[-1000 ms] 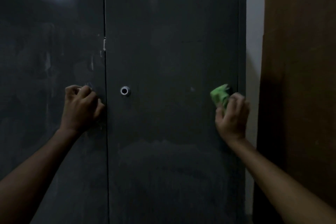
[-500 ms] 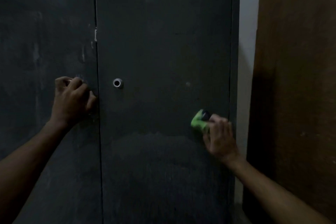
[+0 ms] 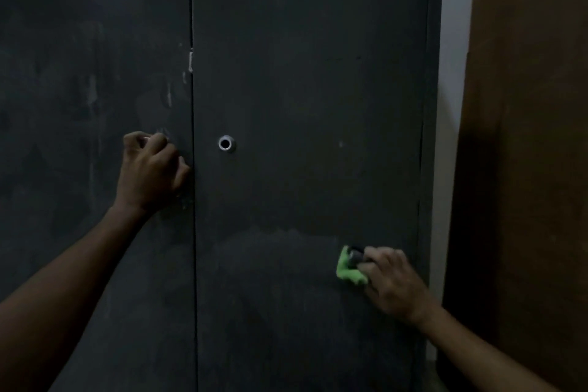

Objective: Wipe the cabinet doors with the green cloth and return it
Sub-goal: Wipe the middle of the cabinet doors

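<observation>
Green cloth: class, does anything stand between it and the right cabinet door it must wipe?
Nothing visible does. The right hand presses the green cloth straight against the right cabinet door, low near its right edge.

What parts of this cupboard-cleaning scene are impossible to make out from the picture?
All in the head view:
- What the left hand grips on the left door: its curled fingers hide it.
- Most of the green cloth: bunched under the right hand.
- Tops and bottoms of both doors, including the right door: cut off by the frame edges.
- Fine marks: lost in dim light.
</observation>
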Motion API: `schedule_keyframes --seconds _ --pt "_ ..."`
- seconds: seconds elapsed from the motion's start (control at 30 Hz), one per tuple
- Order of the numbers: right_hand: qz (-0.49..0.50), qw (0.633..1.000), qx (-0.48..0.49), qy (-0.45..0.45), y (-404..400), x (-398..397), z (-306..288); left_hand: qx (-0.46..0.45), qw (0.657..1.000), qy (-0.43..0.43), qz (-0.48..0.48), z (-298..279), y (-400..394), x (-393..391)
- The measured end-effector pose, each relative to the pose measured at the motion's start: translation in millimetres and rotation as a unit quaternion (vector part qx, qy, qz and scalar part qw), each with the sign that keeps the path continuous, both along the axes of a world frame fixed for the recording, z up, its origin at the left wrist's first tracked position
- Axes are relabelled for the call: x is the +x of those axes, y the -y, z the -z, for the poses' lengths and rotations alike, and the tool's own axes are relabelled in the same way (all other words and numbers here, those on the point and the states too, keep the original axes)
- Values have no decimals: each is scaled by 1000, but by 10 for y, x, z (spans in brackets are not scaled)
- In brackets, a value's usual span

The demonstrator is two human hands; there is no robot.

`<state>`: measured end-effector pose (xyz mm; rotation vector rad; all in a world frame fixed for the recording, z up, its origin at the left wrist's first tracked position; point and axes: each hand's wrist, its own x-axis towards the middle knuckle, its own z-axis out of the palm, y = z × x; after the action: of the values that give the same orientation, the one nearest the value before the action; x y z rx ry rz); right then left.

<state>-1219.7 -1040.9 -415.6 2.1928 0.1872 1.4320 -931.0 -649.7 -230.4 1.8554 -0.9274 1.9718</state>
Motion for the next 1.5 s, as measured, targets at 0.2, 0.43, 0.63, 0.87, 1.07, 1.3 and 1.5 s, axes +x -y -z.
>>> schedule_keyframes --seconds 0.2,0.43,0.63,0.87,1.07,1.3,1.5 --pt "81 972 155 154 269 -223 -821 -8 1000 -1 9 9 2 36" --pt "-31 999 -22 -19 -433 352 71 1 1000 8 6 8 -4 17" --pt "22 994 66 87 -113 142 -783 -15 1000 11 21 32 20 56" --pt "-64 998 8 -1 -922 764 -338 -7 1000 -1 26 17 -14 37" --pt "-34 999 4 -5 -725 585 -987 -1 1000 -16 20 7 -9 8" --pt "-104 994 14 -20 -1459 1087 -480 12 999 -35 14 32 -31 10" --pt "-72 996 54 12 -1308 1030 -1063 -8 999 -16 34 46 8 62"
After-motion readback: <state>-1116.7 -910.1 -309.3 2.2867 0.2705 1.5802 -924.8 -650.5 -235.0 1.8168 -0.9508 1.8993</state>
